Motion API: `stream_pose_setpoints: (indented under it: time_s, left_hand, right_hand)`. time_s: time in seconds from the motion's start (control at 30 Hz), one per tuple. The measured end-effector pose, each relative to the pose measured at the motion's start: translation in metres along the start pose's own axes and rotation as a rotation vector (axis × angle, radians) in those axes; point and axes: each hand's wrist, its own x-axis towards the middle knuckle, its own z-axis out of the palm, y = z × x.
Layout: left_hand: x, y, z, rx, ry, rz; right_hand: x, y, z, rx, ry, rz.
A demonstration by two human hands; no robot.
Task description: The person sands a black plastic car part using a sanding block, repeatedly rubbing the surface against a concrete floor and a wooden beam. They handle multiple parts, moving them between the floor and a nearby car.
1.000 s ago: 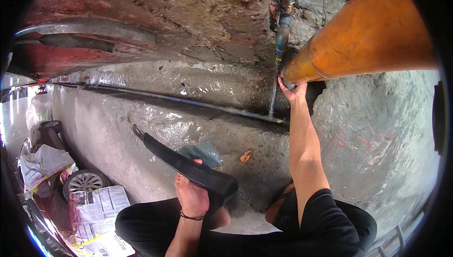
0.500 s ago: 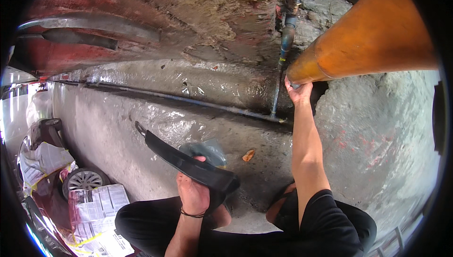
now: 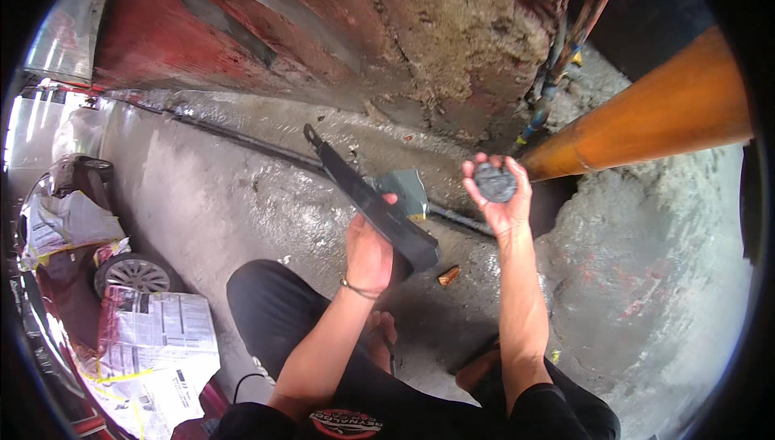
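In my left hand (image 3: 369, 256) is a long, slightly curved black plastic strip (image 3: 361, 192), tilted, with a small looped tab at its far end. A grey-green sheet (image 3: 410, 190), perhaps sandpaper, shows behind the strip near my fingertips; whether those fingers also grip it is hidden. My right hand (image 3: 508, 215) is turned palm up, its fingers curled round a dark grey, wet-looking round lump (image 3: 495, 182). That hand is beside the lower end of an orange pipe (image 3: 630, 133).
A concrete ledge (image 3: 452, 109) with red paint and a thin pipe (image 3: 258, 146) runs ahead. A dark opening (image 3: 552, 206) lies below the orange pipe. At left stands a dark red car with a wheel (image 3: 139, 276) and masking newspaper (image 3: 157, 327). A brown scrap (image 3: 449, 276) lies on wet concrete.
My right hand has come away from the orange pipe's lower end, and the grey lump now shows in its palm. My left hand has moved right and up with the black strip. The view has tilted.
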Motion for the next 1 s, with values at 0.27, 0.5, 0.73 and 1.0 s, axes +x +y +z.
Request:
stream_pose_setpoints:
  time_s: [0.27,0.5,0.73,1.0]
  left_hand:
    - [0.064,-0.024,0.050,-0.178,-0.258,-0.121]
    - [0.071,-0.005,0.088,-0.319,-0.326,-0.209]
    - [0.054,-0.010,0.091,-0.281,-0.426,-0.230]
    - [0.053,-0.003,0.092,-0.311,-0.412,-0.128]
  right_hand:
    - [-0.056,0.032,0.253,-0.455,-0.245,-0.048]
    - [-0.067,0.068,0.355,-1.026,-0.142,-0.206]
    - [-0.055,0.098,0.372,-1.396,0.060,-0.372]
    - [-0.066,0.098,0.352,-1.344,-0.053,-0.430]
